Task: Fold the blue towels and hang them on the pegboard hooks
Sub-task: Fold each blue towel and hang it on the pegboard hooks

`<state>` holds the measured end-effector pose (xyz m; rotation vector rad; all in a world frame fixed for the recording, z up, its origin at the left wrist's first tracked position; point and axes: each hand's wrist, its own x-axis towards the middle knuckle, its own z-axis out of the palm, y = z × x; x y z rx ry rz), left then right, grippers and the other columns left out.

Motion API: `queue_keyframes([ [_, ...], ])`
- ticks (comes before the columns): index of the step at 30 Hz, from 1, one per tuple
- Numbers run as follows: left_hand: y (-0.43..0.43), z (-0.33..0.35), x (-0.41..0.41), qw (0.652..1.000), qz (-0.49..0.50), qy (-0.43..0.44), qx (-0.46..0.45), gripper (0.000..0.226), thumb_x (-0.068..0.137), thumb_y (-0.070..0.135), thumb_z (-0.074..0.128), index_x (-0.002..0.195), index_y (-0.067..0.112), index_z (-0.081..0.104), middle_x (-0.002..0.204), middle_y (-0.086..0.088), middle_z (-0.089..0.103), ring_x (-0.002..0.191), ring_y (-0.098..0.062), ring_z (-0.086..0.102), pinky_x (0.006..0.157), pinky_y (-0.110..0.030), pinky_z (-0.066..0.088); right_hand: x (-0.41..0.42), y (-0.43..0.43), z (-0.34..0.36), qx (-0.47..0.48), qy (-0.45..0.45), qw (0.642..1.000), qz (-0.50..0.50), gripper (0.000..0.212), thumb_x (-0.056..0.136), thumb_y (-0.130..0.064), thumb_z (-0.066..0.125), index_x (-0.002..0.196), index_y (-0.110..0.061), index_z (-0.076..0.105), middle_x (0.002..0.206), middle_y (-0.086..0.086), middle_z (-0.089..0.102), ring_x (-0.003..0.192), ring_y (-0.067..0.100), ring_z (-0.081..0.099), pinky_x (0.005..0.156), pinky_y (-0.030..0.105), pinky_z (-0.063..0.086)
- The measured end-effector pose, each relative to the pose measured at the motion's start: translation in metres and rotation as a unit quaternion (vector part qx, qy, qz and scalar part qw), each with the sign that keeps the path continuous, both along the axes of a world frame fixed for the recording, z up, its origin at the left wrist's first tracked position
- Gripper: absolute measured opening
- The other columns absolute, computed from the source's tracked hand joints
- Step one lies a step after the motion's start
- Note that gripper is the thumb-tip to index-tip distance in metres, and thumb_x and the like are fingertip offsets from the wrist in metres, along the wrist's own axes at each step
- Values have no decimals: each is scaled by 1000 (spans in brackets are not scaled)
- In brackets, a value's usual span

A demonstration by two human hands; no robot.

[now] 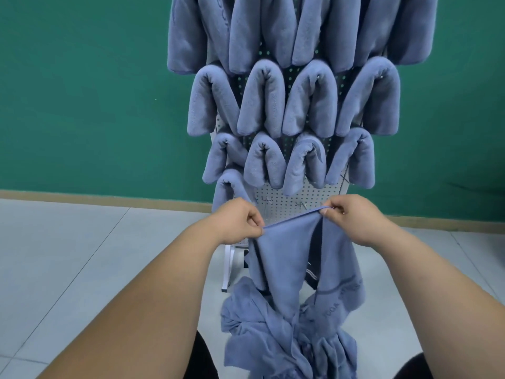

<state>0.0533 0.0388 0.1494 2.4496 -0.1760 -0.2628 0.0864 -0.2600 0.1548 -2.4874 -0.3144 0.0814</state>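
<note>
blue towelling was the work material. in front of the lower edge of the pegboard [284,196], the left hand [243,218] pinched one top corner of the towel [289,250] between thumb and curled fingers. the hem ran taut from that pinch, rising to the right, to the right hand [352,214], which pinched the other corner in the same way. the towel hung open below both hands, in front of the pegboard's foot. its lower end trailed into a heap of loose towels [259,324] below the pegboard.

step in hand, by judgement: spreading the towel flat ahead of the first fold. no fold was made yet. folded towels [262,99] draped over hooks in rows across the pegboard above the hands. bare hooks [302,205] showed just above the hem, so the task appeared well advanced but unfinished.

the next move would have called for bringing the two corners together with the hem edges aligned, and lifting the tail clear of the heap so that no second towel was dragged up.

limits of view: the pegboard's top row was cut off by the frame. the loaded hooks were hidden under cloth, and the bare hooks were small and faint. whether the held towel's tail was tangled in the heap could not be told, nor the heap's count. lettering on the cloth was unreadable.
</note>
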Motion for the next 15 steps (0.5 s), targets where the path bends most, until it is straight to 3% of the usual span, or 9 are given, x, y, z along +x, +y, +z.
queue_keyframes([
  [2, 7, -2, 0, 1000, 2, 7, 27, 7, 85, 18, 78, 87, 25, 77, 78, 9, 76, 64, -1, 63, 64, -20, 52, 2, -9, -1, 8, 3, 1000, -12, 25, 103, -33, 66, 84, -18, 69, 67, 8, 58, 61, 17, 45, 61, 34, 39],
  [6, 19, -7, -1, 996, -1, 30, 84, 10, 81, 14, 73, 82, 24, 75, 79, 8, 76, 67, -6, 63, 64, -23, 54, 4, -31, -2, 32, 13, 998, -51, 26, 104, -32, 64, 84, -14, 68, 63, 1, 50, 61, 19, 41, 61, 33, 37],
  [10, 34, -11, -1, 992, 1, 45, 114, 11, 82, 13, 72, 82, 24, 75, 78, 10, 75, 71, -10, 65, 67, -27, 56, 4, -55, -3, 72, 5, 992, -107, 23, 104, -31, 63, 87, -18, 70, 70, 3, 59, 65, 22, 48, 65, 35, 42],
  [15, 52, -11, -1, 990, 25, 22, 134, 7, 89, 16, 74, 87, 22, 76, 79, 10, 73, 71, -11, 63, 63, -22, 48, 4, -76, -9, 32, 5, 990, -139, 23, 105, -28, 60, 86, -17, 69, 83, 14, 69, 71, 27, 54, 66, 36, 43],
])
